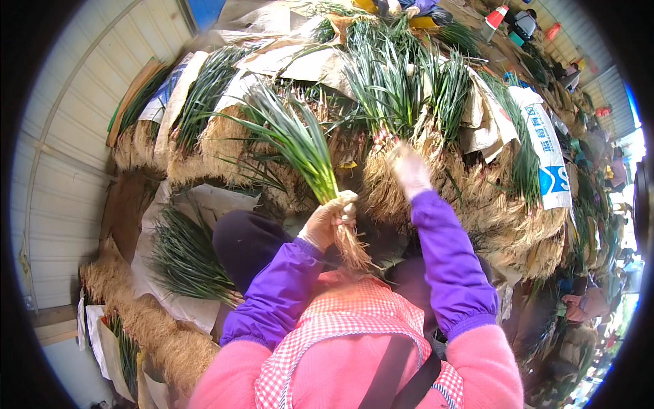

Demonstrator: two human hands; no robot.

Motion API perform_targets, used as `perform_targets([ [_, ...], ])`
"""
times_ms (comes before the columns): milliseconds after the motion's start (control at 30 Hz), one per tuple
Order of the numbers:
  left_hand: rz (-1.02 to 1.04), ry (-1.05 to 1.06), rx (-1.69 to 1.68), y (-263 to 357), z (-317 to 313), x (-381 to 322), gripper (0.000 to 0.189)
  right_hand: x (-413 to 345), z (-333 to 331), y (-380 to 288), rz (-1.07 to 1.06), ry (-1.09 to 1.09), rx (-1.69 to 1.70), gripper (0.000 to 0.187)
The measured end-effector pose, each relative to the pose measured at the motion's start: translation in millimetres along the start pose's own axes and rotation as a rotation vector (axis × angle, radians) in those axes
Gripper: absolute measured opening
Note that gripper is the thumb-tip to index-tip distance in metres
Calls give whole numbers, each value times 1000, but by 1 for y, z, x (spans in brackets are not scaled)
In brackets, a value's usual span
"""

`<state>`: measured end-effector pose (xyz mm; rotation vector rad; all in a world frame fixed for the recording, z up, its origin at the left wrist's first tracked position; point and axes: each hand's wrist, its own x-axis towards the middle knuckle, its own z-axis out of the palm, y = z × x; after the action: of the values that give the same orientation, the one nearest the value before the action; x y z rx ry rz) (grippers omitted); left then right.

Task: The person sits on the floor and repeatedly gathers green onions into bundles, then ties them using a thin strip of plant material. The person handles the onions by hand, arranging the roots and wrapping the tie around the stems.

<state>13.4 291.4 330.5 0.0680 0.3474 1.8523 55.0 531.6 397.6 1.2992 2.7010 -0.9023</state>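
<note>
My left hand [331, 219], in a pale glove, is closed around the lower stems of a bunch of long-leaved green seedlings [306, 153]. The leaves point up and to the left, and the pale roots hang below my fist. My right hand [410, 166], also gloved and partly blurred, is at the root end of a standing heap of seedlings [383, 92], where red stem bases meet straw-coloured roots [386, 184]. Whether its fingers hold any plant cannot be told. Beside my left knee, more seedlings [189, 255] lie on a pale sheet.
Bundles of seedlings [212, 87] with pale sacks stand in a row ahead. A printed white sack [544, 148] is at the right. A ribbed wall [66, 133] bounds the left side. Another person's gloved hands [403, 9] are at the top; an orange cone [494, 20] stands beyond.
</note>
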Motion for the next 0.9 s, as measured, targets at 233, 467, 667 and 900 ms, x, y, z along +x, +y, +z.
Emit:
perform_targets([
  [233, -47, 318, 114, -23, -6, 8, 31, -11, -12, 16, -141, 29, -343, 32],
  [467, -63, 389, 228, -46, -8, 7, 21, -117, 53, 54, -235, -155, 27, 32],
  [667, -151, 313, 232, -51, -22, 6, 25, -73, 61, 65, 84, -287, 949, 33],
  [900, -14, 376, 392, -52, -16, 1, 18, -66, 78, 52, 125, -563, 1142, 28],
])
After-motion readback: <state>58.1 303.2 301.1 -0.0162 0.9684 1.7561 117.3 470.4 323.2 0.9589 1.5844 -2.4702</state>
